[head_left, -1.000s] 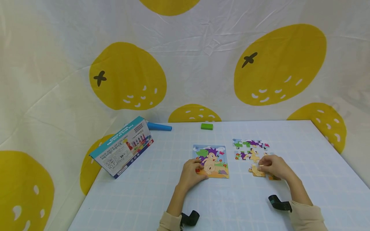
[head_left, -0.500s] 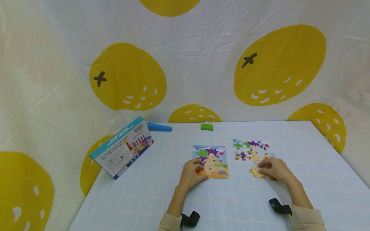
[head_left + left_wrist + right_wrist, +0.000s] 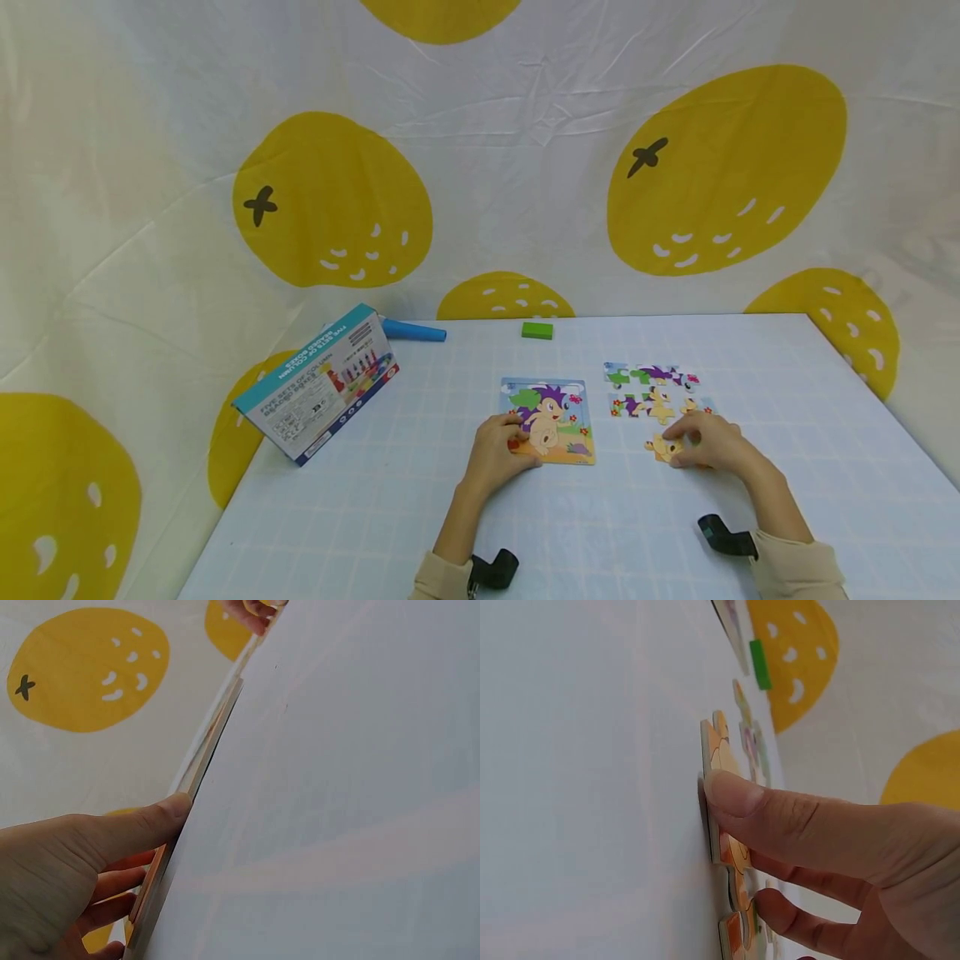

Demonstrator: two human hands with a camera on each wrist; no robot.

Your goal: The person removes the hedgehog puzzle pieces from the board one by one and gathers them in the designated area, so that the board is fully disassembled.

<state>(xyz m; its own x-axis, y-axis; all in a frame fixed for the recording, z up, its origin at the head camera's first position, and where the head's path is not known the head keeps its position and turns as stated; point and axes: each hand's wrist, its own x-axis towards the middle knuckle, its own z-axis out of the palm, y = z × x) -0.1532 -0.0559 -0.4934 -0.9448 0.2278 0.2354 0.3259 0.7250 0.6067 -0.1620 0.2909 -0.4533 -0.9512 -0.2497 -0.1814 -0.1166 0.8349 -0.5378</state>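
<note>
A square puzzle board (image 3: 566, 450) with a purple-haired hedgehog picture lies flat mid-table. My left hand (image 3: 497, 450) holds its lower left corner, thumb at the near edge and fingers on the left side, as the left wrist view (image 3: 172, 832) also shows from low down. To the right, my right hand (image 3: 712, 442) grips an orange-and-cream puzzle piece (image 3: 662, 450) between thumb and fingers. In the right wrist view the thumb presses the edge of this puzzle piece (image 3: 720, 757), with another piece (image 3: 731, 934) beside it. My palm partly hides the pieces at the right.
Behind my right hand lie rows of puzzle pieces (image 3: 660, 372), purple, green and cream. A green block (image 3: 537, 330) sits at the table's back edge. A cardboard box (image 3: 318, 383) leans at the left, beside a blue cone-shaped thing (image 3: 415, 331).
My right hand's fingers have spread from a close pinch to span the puzzle piece, thumb now lower at its near edge. Pieces behind it have come into view. The left hand stays put.
</note>
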